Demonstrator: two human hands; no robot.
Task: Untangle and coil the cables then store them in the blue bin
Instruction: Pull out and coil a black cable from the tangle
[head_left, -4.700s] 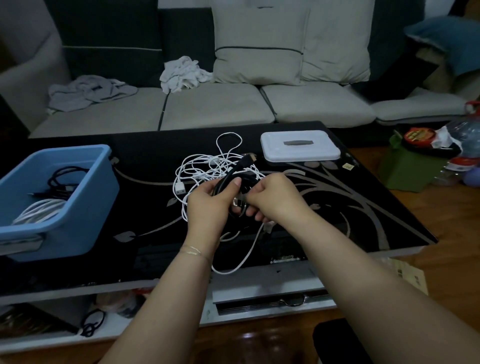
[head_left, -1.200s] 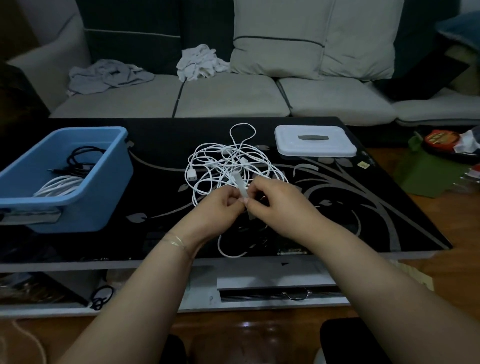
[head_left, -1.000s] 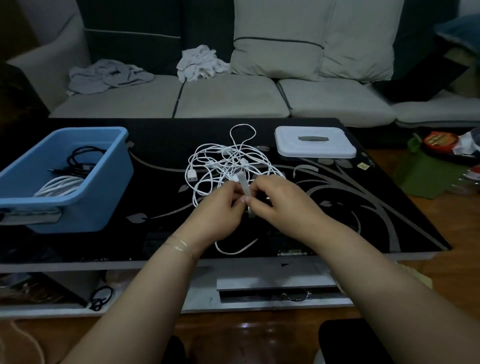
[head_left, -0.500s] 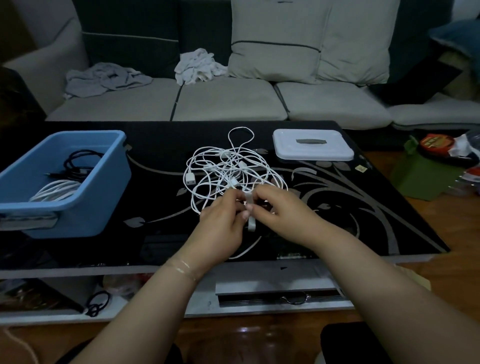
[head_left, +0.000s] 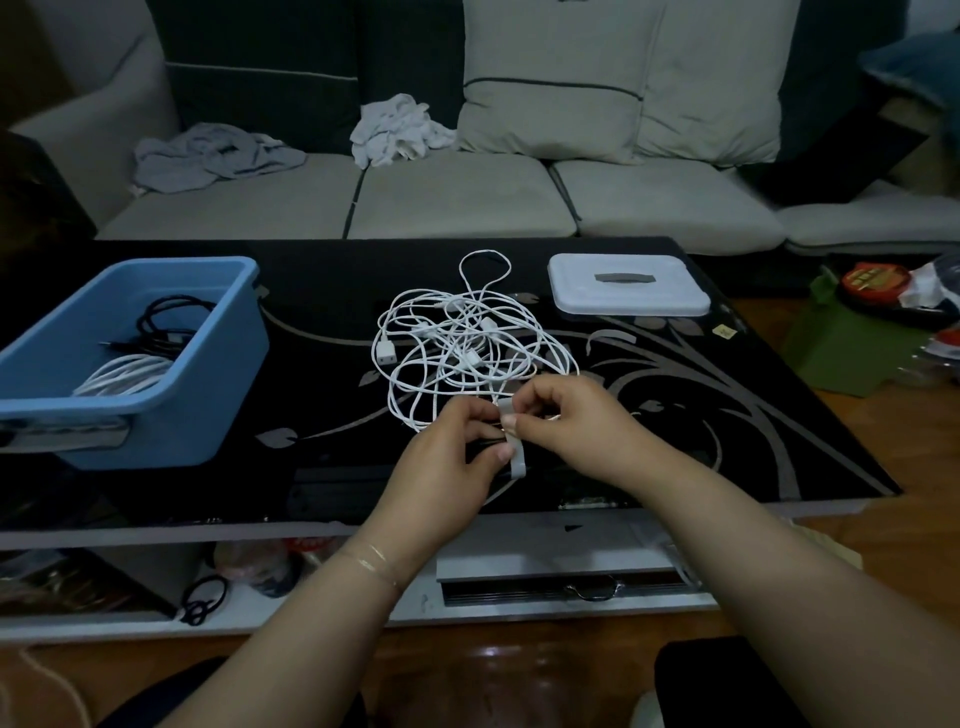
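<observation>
Two hands meet just in front of the white cable tangle (head_left: 467, 343) on the black counter (head_left: 701, 415). The left hand (head_left: 452, 462) and right hand (head_left: 566, 421) both pinch a small white strap (head_left: 514, 452) with curled fingers. Left of the tangle sits the blue bin (head_left: 171, 395), with coiled cables (head_left: 130, 371) inside

The black cable (head_left: 485, 441) is mostly hidden between the left hand (head_left: 447, 457) and right hand (head_left: 576, 421).
</observation>
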